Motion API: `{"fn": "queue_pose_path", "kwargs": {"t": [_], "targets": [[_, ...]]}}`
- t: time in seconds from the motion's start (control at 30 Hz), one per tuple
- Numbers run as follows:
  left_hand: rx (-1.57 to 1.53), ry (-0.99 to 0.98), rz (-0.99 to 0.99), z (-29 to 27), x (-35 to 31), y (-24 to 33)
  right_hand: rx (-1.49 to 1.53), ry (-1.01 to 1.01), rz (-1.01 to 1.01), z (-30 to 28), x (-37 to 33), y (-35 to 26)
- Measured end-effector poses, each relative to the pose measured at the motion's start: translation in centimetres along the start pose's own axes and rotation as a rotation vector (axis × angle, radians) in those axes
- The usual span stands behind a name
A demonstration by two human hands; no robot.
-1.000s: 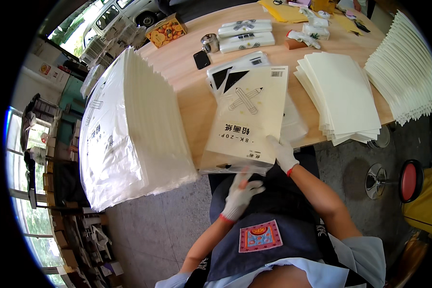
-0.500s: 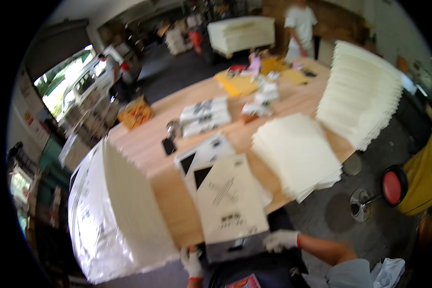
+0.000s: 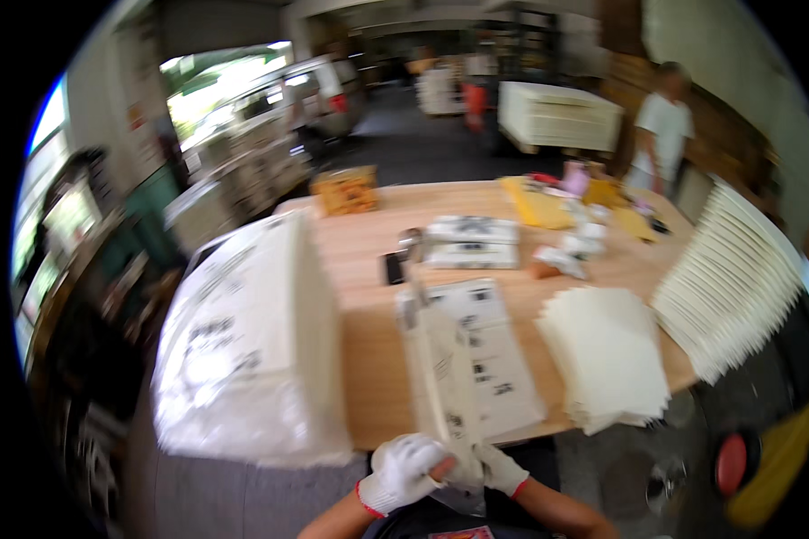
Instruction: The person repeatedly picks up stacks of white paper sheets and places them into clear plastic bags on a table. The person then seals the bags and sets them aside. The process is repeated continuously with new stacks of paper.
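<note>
The slim, cream-coloured rectangular packet in clear plastic [image 3: 448, 382] is lying at about one o'clock from the person's left hand [image 3: 404, 472] and at about eleven o'clock from the right hand [image 3: 502, 469]. Its long axis is running roughly from six toward twelve, its far end leaning slightly toward eleven. It is appearing narrow, as if tilting up toward one long edge; blur is keeping me from telling whether that edge is touching the pale wooden worktop [image 3: 373, 386].

Both hands, in white knit gloves with red cuffs, are staying close to the near end, neither clearly nearer. The left is curling around that end and appears to be grasping it. The right is meeting the packet's right side; its fingers are partly hidden, so I cannot tell whether it is gripping.

At three o'clock from the packet, flat, white, black-printed plastic packages [image 3: 505, 373] are lying just beside it. A tall, plastic-wrapped cream stack [image 3: 243, 350] is standing at nine o'clock, apart from the packet.
</note>
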State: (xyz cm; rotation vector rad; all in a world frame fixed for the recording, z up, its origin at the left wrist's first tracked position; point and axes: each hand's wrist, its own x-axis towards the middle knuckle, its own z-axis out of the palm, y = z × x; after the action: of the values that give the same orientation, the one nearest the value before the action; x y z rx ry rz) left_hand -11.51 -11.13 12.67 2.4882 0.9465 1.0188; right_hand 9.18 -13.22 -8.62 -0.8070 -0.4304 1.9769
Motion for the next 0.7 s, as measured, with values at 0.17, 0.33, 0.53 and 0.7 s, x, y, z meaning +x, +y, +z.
{"fn": "queue_pose_path", "kwargs": {"t": [0.17,0.33,0.53,0.7], "targets": [[0.106,0.378,0.137,-12.2,-2.7,2.3,-0.059,-0.230,-0.131,12.0,3.8,-8.1],[-0.071,1.243,-0.253,-22.7,-4.7,-2.2,-0.763,-0.333,-0.301,28.5,9.4,-13.9],[0.236,0.956,-0.641,-26.5,-13.1,-12.3,-1.438,-0.267,-0.466,35.6,10.0,-14.5],[-0.160,0.910,-0.528,-23.9,-12.7,-14.1,-1.385,-0.106,-1.022,33.8,10.1,-12.5]]}}
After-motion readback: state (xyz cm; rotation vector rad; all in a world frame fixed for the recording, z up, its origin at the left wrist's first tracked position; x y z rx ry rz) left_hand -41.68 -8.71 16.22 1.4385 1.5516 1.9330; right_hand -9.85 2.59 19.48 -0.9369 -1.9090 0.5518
